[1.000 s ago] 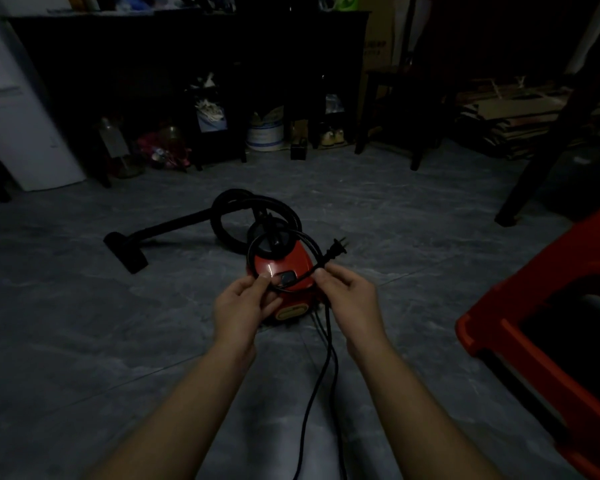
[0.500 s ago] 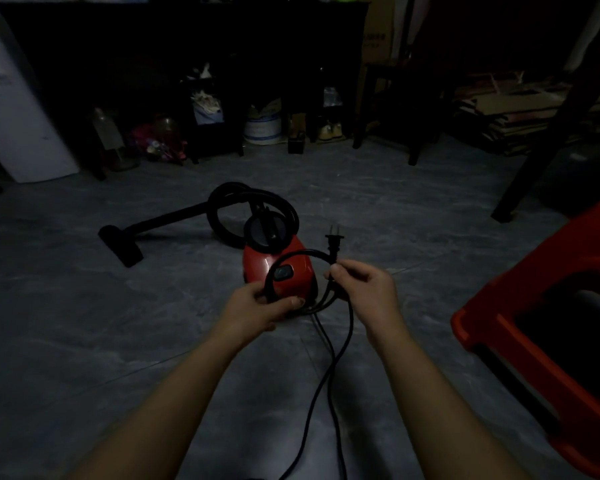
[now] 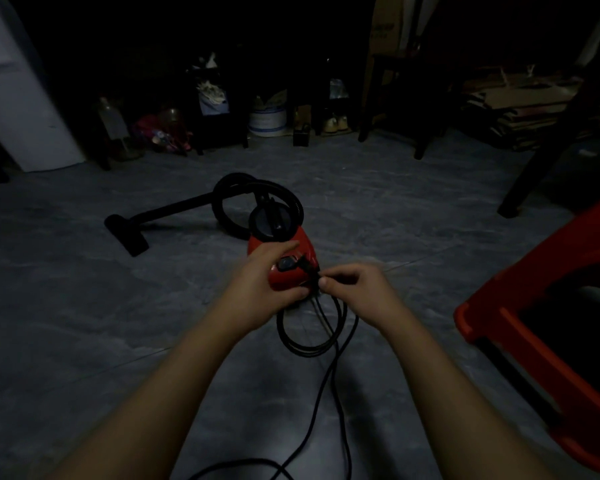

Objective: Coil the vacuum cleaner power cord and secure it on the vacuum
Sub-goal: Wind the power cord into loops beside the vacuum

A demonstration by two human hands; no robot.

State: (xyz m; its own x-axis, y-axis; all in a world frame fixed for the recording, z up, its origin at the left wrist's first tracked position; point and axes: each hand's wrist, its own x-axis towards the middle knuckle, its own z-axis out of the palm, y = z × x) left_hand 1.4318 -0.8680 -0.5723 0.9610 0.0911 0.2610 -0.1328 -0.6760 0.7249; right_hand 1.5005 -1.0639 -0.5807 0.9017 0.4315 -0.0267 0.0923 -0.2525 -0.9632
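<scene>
Vacuum: A small red canister vacuum cleaner (image 3: 307,245) is seen standing mid-floor on grey tiles (image 3: 84,323), its black hose (image 3: 227,188) curled behind it.
Cord: The black power cord (image 3: 305,352) is held just in front of the vacuum. A few loops hang below the hands, and the slack is trailed back towards the near edge of the floor.
Left hand: The grip of the left hand (image 3: 260,285) is closed round the top of the loops, apparently so that the coil is kept together.
Right hand: The cord is pinched between thumb and forefinger of the right hand (image 3: 357,289), right beside the left, seemingly to feed in the next turn.
Stage: Coiling is judged partly done. Nothing is yet secured on the vacuum.
Right edge: A red plastic stool (image 3: 534,306) is seen well apart.
</scene>
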